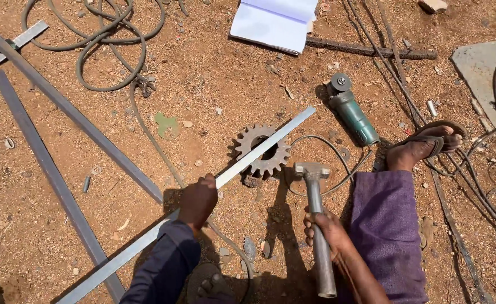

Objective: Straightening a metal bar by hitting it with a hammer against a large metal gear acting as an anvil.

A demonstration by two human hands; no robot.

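My left hand (198,198) grips a long flat metal bar (265,145) that runs diagonally from the bottom left up to the right. The bar lies across a rusty toothed gear (270,162) on the dirt. My right hand (325,229) holds a metal hammer (314,191) by its handle, head up, just right of the gear and apart from the bar. My right leg in purple trousers (386,231) stretches out to the right, with the foot in a sandal (431,141).
A green angle grinder (350,112) lies behind the hammer, its cable looping on the ground. Long dark steel bars (73,115) cross the left side. A coiled hose (99,42), an open notebook (273,22), rebar (372,52) and a grey slab (484,73) lie farther off.
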